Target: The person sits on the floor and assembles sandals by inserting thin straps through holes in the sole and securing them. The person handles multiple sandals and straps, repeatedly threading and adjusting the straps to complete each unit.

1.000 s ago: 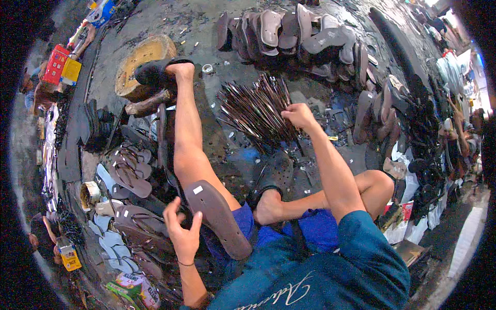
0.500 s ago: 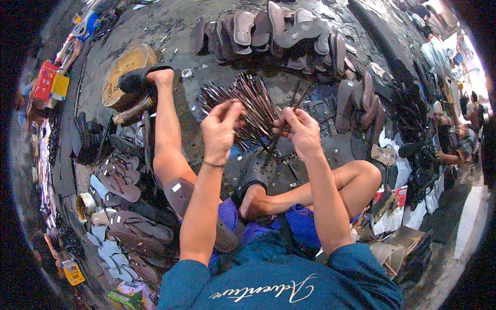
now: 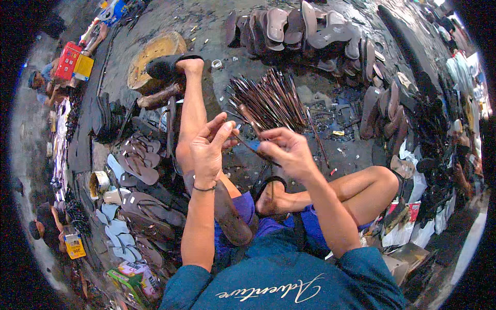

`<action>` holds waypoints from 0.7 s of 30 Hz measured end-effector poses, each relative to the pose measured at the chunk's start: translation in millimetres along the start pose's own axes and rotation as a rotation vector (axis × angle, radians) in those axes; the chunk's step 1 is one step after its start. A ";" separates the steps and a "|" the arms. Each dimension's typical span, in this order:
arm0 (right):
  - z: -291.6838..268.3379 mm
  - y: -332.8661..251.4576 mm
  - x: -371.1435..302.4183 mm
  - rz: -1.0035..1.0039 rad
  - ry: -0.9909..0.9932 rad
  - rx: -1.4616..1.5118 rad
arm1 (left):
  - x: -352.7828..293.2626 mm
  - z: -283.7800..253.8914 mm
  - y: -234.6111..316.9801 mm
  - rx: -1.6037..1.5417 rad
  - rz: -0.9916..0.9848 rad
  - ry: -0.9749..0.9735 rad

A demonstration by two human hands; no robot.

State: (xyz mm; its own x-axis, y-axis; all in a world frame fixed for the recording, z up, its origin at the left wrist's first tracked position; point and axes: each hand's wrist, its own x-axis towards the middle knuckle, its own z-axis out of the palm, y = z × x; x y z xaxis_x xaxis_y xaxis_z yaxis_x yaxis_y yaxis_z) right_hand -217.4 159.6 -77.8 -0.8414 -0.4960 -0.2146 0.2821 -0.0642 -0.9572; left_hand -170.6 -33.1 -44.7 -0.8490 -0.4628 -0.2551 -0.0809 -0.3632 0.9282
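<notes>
My left hand (image 3: 209,152) is raised above my lap, its thumb and fingers pinched on one end of a thin dark strip (image 3: 244,142). My right hand (image 3: 289,152) closes on the strip's other end, so it slants between both hands. A brown, handle-like piece (image 3: 250,118) juts up by the right fingers; whether that hand grips it cannot be made out. Just beyond the hands, a fanned bundle of thin, glossy dark-brown strips (image 3: 268,98) lies on the ground. A brown sandal sole (image 3: 232,219) rests against my left thigh.
Rows of brown soles (image 3: 294,28) stand at the far side, with more soles (image 3: 382,106) to the right. Flip-flops (image 3: 152,217) pile up at left, near a round wooden block (image 3: 155,57). Small scraps litter the dark ground. A person (image 3: 44,85) sits at far left.
The view has shifted, moving the scene rightward. My right hand has come away from the bundle toward my left hand, and a strip now spans the two.
</notes>
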 end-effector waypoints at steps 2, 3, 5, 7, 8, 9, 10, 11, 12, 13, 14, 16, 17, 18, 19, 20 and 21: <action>11.2 6.5 -11.8 0.105 -0.046 0.071 | -5.4 2.1 -0.8 0.037 0.040 0.011; 12.1 7.5 -15.2 0.145 -0.053 0.065 | -7.9 2.8 -3.6 0.056 0.087 0.007; 14.2 5.5 -21.0 0.226 -0.067 0.055 | -9.6 2.1 -4.5 0.100 0.102 0.001; 12.2 3.1 -22.6 0.102 -0.069 -0.115 | -11.0 3.5 -3.3 0.146 0.006 -0.006; 8.7 8.3 -21.2 -0.022 -0.103 -0.220 | -11.1 0.8 -4.5 0.157 0.018 -0.025; 10.2 -4.0 -24.8 0.098 -0.117 -0.167 | -9.3 -2.4 -8.5 0.166 0.025 -0.051; 11.2 -18.2 -25.8 0.212 -0.144 -0.156 | -7.8 -2.9 -10.3 0.173 0.044 -0.078; 10.7 -12.8 -27.1 0.188 -0.143 -0.157 | -10.2 -0.9 -11.1 0.180 0.088 -0.063; 11.0 -7.3 -25.5 0.153 -0.143 -0.158 | -11.0 1.1 -9.3 0.189 0.070 -0.054; 11.5 -2.6 -26.0 0.126 -0.127 -0.125 | -12.2 2.9 -7.9 0.198 0.053 -0.044; 12.3 1.8 -27.6 0.097 -0.111 -0.093 | -13.2 3.6 -7.9 0.207 0.037 -0.034; 25.5 2.2 -26.6 0.034 -0.034 -0.023 | -12.9 -1.7 -11.6 0.250 0.096 -0.068; 34.9 0.6 -27.7 0.005 0.033 0.010 | -17.5 -1.6 -13.4 0.276 0.123 -0.076; 41.1 -4.1 -28.1 -0.026 0.103 0.043 | -22.4 0.1 -13.9 0.302 0.152 -0.088; 43.0 -8.0 -26.6 -0.195 0.114 -0.246 | -30.2 2.4 -13.1 0.340 0.150 -0.058; 45.7 -10.7 -26.5 -0.354 0.163 -0.459 | -39.5 5.4 -12.8 0.378 0.149 -0.025; 48.8 -8.4 -27.6 -0.386 0.186 -0.457 | -46.6 7.4 -11.1 0.391 0.195 0.005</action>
State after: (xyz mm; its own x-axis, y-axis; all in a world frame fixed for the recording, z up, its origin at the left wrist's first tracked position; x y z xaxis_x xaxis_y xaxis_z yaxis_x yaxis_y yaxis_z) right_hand -174.1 131.6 -54.4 -0.9208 -0.3497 0.1727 -0.2498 0.1886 -0.9498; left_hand -134.0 -1.5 -41.1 -0.8656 -0.4965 -0.0649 -0.1114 0.0647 0.9917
